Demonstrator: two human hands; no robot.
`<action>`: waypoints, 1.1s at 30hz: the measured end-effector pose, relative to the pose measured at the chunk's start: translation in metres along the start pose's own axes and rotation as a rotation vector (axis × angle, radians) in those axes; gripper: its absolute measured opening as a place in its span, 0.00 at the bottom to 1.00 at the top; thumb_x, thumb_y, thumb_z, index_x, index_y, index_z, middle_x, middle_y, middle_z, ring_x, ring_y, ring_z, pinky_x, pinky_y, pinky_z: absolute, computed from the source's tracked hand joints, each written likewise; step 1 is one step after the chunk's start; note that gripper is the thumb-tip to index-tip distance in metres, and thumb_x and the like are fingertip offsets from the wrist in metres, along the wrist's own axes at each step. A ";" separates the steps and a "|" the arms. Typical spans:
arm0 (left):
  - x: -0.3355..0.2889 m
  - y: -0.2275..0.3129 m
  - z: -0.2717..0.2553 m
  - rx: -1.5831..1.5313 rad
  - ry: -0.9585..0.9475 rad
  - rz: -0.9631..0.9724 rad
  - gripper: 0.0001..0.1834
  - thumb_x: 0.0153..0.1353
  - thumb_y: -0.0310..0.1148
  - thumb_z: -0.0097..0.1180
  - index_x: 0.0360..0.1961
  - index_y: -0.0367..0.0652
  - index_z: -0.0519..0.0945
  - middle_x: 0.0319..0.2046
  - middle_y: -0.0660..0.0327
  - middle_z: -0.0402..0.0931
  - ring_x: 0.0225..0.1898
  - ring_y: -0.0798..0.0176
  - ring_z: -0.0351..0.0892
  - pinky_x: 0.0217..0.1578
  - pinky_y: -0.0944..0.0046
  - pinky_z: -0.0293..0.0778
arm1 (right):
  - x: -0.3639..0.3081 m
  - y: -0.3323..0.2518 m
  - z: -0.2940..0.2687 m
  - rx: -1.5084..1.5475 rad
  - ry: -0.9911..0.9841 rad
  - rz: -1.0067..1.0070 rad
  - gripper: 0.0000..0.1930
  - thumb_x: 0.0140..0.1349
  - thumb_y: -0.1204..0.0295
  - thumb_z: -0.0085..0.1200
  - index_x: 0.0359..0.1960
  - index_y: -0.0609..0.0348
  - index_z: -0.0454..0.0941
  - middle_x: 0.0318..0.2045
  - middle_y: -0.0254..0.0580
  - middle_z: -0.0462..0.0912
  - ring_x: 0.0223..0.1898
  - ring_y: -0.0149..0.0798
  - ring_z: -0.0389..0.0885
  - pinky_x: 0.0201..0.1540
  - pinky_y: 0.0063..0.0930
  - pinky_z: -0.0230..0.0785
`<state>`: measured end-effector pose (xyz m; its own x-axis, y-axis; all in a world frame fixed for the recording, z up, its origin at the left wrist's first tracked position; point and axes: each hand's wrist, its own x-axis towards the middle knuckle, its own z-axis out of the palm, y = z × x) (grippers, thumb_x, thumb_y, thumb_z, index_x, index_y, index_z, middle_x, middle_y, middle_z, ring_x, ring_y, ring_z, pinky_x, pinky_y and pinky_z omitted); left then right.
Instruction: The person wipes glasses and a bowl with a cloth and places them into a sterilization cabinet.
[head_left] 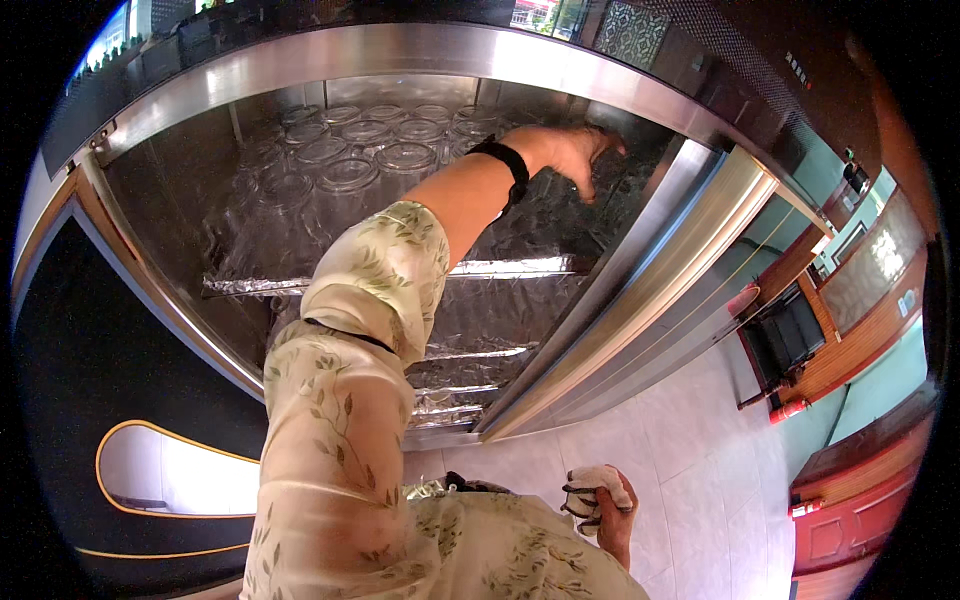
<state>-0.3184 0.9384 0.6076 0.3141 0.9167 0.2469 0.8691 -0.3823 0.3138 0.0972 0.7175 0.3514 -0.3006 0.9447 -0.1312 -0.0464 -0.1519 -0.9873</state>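
My left arm, in a pale leaf-print sleeve with a black band at the wrist, reaches inside a steel cabinet. At its end my left hand [580, 160] is open near the cabinet's right inner side, with no object visible in it. Left of the wrist, several clear drinking glasses [350, 172] stand in rows on a foil-covered shelf [480, 235]. Low on the right, my right hand [616, 515] is closed on a bunched white cloth [592, 488] with dark edging, possibly a glove. It is held beside my body, outside the cabinet.
A metal-edged door [640, 300] stands swung out on the right. More foil-lined shelves [470, 375] lie lower in the cabinet. A black panel with a white oval [190, 470] is at left. Farther right are a black chair [785, 335], red fire extinguishers [790, 410] and tiled floor [690, 480].
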 end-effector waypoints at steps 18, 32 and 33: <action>0.011 0.008 0.019 0.306 -0.191 -0.243 0.52 0.42 0.54 0.71 0.68 0.66 0.54 0.69 0.56 0.51 0.69 0.44 0.46 0.65 0.43 0.53 | 0.007 0.027 -0.016 -0.011 0.159 0.002 0.19 0.60 0.77 0.54 0.53 0.67 0.72 0.41 0.41 0.80 0.40 0.32 0.78 0.42 0.27 0.73; 0.016 -0.004 0.038 0.555 -0.019 -0.248 0.51 0.46 0.52 0.67 0.68 0.52 0.55 0.67 0.51 0.54 0.68 0.45 0.50 0.67 0.43 0.44 | 0.027 0.028 -0.025 -0.030 -0.035 0.080 0.18 0.61 0.77 0.54 0.53 0.65 0.73 0.40 0.41 0.81 0.39 0.32 0.79 0.43 0.29 0.75; 0.008 0.006 0.033 0.578 0.028 -0.232 0.49 0.47 0.52 0.67 0.67 0.49 0.57 0.66 0.49 0.56 0.68 0.45 0.52 0.67 0.43 0.44 | 0.030 0.034 -0.030 -0.042 -0.047 0.091 0.18 0.60 0.77 0.53 0.53 0.65 0.73 0.40 0.41 0.81 0.39 0.33 0.79 0.43 0.29 0.75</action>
<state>-0.2979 0.9469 0.5815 0.0885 0.9621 0.2579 0.9823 -0.0414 -0.1826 0.1151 0.7495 0.3112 -0.3465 0.9125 -0.2175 0.0230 -0.2235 -0.9744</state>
